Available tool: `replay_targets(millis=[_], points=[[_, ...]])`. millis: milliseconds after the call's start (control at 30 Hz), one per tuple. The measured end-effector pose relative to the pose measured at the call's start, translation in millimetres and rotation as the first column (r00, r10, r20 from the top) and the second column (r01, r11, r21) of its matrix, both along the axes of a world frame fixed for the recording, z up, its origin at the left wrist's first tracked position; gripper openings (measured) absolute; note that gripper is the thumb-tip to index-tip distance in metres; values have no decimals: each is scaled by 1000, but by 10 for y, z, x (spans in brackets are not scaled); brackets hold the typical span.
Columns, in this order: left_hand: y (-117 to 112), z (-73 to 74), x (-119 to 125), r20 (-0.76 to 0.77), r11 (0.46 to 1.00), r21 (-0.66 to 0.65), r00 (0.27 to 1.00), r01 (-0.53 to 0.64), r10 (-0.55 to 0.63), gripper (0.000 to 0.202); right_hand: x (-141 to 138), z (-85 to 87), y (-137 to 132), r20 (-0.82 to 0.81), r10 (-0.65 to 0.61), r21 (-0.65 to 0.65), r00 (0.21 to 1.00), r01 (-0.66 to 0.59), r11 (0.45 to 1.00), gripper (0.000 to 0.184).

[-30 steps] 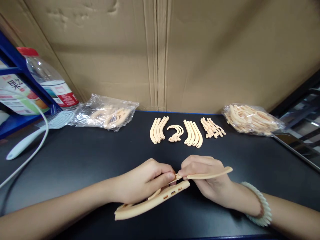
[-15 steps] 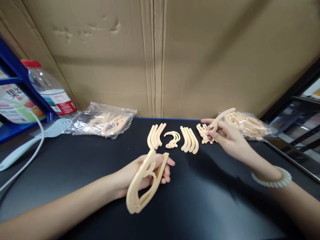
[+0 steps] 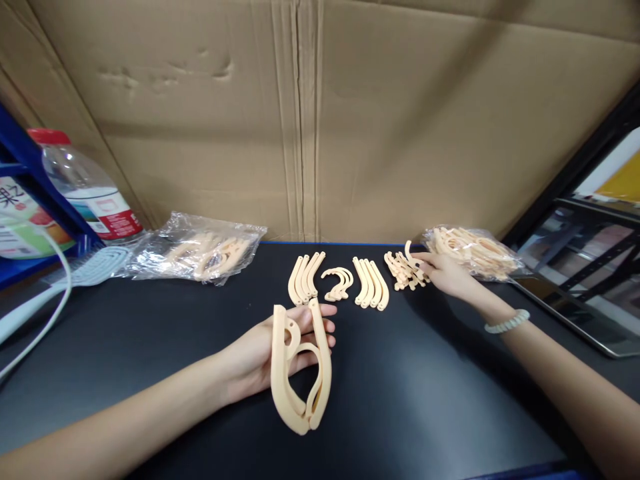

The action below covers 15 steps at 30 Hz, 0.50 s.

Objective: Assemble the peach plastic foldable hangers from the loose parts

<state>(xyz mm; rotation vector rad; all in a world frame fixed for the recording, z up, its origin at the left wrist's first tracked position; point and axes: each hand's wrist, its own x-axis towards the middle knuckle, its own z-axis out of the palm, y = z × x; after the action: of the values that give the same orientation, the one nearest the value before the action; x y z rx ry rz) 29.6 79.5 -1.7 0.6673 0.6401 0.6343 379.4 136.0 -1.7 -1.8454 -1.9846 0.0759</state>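
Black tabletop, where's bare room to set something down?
Between the beige looped plastic frame in the left hand and the right forearm; another patch lies between the pale blue plastic brush and left forearm. Crowded: the far edge, where curved beige plastic pieces sit between two clear plastic bags.

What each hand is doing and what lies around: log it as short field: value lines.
Left hand: holding a beige frame, its two long arms meeting at the near end
Right hand: at the pile of small pieces, a curved piece at its fingertips; grip unclear
Middle of table: hooks between left strips and right strips
Far left: left bag, brush, bottle
Far right: right bag
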Motion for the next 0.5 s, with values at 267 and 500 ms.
replay_targets(millis=[267,500], points=[[-23,46,18,-23,999,-34,999,-40,39,22,30,-48,-48,92,-55,1,994,55,998,35],[-13,-8,25,-13,999,-9,999,-52,52,26,-886,171,-683,123,493,420,861,-495,760,31]])
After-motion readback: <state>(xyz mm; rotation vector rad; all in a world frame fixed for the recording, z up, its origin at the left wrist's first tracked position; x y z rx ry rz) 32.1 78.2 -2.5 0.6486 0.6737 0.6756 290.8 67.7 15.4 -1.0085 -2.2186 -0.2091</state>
